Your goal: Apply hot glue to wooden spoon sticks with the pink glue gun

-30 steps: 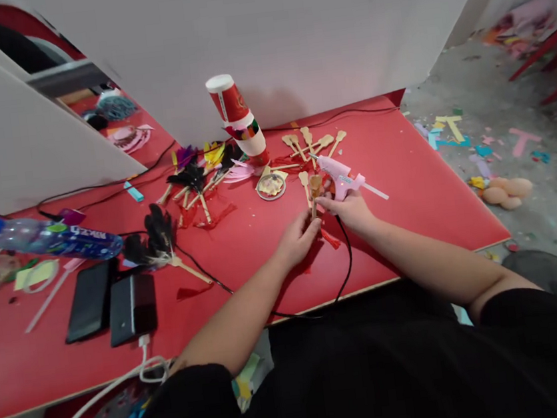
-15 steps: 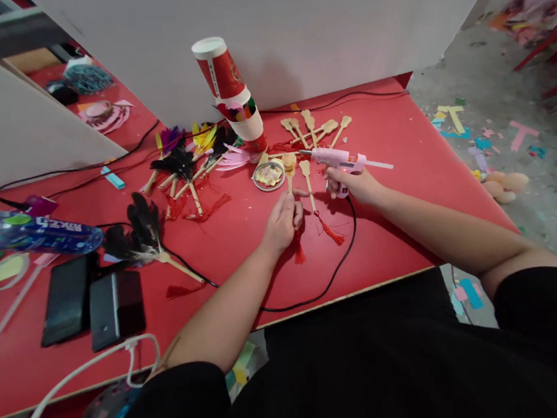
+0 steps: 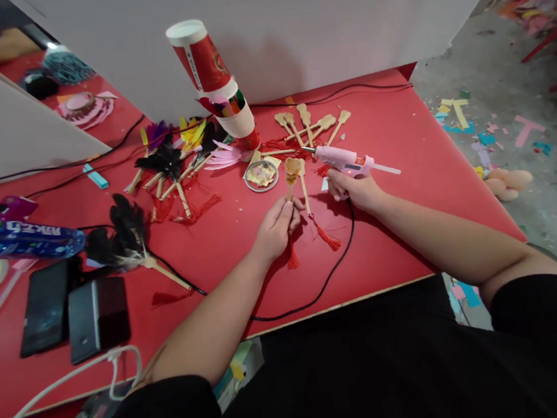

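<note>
My left hand (image 3: 280, 225) is closed on the handle of a small wooden fan handle (image 3: 292, 171), its flat head up and coated with something brownish and glossy. A red tassel (image 3: 292, 256) hangs below that hand. In my right hand (image 3: 353, 185) is a pink glue gun (image 3: 341, 156), nozzle pointing left, a clear glue stick (image 3: 386, 168) poking out of its back. Between the hands lies another wooden handle (image 3: 305, 192) with a red tassel, partly behind the held one. Left of the nozzle sits a small round dish (image 3: 261, 175) with yellowish bits.
Several bare wooden handles (image 3: 306, 120) lie behind the glue gun. Feathered fans (image 3: 165, 163) are piled left of stacked red cups (image 3: 206, 63). A black feather fan (image 3: 128, 233), two phones (image 3: 43, 306) and a bottle (image 3: 17, 237) lie at left. A black cord (image 3: 331, 277) loops near the front edge.
The glue gun has shifted slightly right relative to the held handle. The handle's head has tilted and come in front of the lying handle. The whole view has shifted a little.
</note>
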Demonstrator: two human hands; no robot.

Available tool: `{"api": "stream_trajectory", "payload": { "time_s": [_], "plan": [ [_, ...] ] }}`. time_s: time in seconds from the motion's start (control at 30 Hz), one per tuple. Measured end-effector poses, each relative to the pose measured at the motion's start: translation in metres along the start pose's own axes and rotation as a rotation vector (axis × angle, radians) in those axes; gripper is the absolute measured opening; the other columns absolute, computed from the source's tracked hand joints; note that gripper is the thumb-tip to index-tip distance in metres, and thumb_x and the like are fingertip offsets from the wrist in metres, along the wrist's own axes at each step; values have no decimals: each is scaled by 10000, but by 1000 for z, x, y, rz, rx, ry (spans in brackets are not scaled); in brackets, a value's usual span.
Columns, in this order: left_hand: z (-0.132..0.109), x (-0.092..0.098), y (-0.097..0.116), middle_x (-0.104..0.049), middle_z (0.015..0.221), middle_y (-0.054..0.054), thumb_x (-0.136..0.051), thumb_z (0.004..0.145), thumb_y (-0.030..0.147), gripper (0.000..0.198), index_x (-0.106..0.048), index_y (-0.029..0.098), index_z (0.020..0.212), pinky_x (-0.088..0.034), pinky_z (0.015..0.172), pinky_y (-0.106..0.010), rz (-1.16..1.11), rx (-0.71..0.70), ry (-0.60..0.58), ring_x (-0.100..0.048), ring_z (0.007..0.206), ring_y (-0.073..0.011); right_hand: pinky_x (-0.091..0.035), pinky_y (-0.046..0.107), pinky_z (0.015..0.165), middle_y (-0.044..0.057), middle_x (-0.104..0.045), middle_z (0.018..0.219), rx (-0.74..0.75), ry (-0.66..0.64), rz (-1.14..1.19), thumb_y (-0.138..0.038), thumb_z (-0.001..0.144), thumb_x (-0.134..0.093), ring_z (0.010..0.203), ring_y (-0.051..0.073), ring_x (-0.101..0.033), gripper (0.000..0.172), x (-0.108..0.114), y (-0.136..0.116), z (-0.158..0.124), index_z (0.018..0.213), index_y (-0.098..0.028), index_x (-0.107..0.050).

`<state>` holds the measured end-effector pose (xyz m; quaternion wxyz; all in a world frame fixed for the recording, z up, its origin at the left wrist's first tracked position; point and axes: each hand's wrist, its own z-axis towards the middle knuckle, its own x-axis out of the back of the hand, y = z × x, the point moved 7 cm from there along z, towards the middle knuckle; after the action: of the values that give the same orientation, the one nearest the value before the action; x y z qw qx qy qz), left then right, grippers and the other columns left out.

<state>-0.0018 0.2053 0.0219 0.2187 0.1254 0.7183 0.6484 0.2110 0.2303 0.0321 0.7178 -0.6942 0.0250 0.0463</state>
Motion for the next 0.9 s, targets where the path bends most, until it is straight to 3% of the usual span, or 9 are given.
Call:
{"api": "stream_trajectory", "payload": {
  "time_s": [0.17,0.3,0.4,0.57,0.77,0.9],
  "plan": [
    [-1,1,1,-401,660,82,-729,1069,835,620,-700,215,1065,-274,549,-282,30,-7,19,-320,561,-118,-419,322,510,-41,-540,506,-100,-39,-99,-881,843,-948,503,159,-574,702,-8,6,-9,708,-281,-609],
    [1,3,-2,-369,632,92,-737,1052,849,635,-683,220,994,-219,515,-282,-7,26,13,-271,531,-111,-490,332,536,-4,-659,590,-197,-6,-153,-734,841,-1017,547,161,-580,573,-8,15,-9,775,-263,-699],
    [3,3,-4,-337,599,107,-751,1027,878,665,-647,228,931,-201,500,-269,-53,38,-2,-235,509,-100,-545,348,561,12,-658,605,-237,20,-147,-679,842,-1037,566,173,-598,564,-6,20,-10,739,-260,-673],
    [4,4,-2,-359,597,103,-763,1013,894,690,-652,221,915,-221,503,-261,-53,15,21,-258,509,-93,-526,354,596,-7,-620,589,-203,60,-163,-666,871,-1021,565,170,-589,530,-3,22,-11,769,-262,-692],
    [3,3,0,-343,606,97,-755,1008,908,705,-650,219,903,-224,508,-260,-32,22,17,-269,521,-97,-484,346,586,-59,-548,523,-116,-6,-53,-693,873,-982,511,147,-497,518,-10,14,-12,809,-276,-681],
    [3,5,-1,-331,612,102,-762,1011,896,696,-640,220,903,-213,514,-250,-80,21,35,-248,518,-90,-496,354,602,-76,-486,491,-107,-25,-21,-705,887,-955,488,134,-466,558,-13,14,-13,729,-286,-623]
  ]
}}
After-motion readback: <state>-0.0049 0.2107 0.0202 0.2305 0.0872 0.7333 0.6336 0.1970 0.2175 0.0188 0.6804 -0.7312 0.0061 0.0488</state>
